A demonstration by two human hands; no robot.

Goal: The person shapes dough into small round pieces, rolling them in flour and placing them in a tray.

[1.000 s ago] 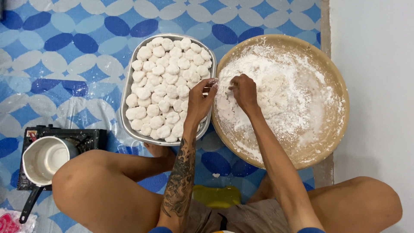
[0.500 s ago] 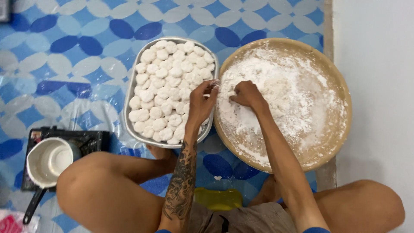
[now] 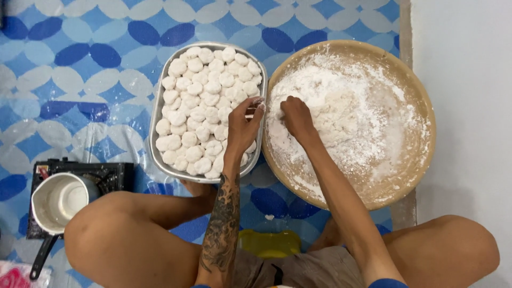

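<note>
Dough (image 3: 341, 114) under right hand (image 3: 296, 118), fingers now pinching it; left hand (image 3: 244, 127) has shifted beside, half-curled, empty, over tray (image 3: 160, 106).

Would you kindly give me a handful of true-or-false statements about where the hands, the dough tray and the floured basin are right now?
1. The right hand is inside the round floured basin. True.
2. The metal tray is empty. False: it is packed with white dough pieces.
3. The left hand is over the tray's right edge. True.
4. The small pot stands inside the basin. False: it sits on a burner at the lower left, apart from it.
5. The tray lies to the right of the basin. False: it lies to its left.
</note>
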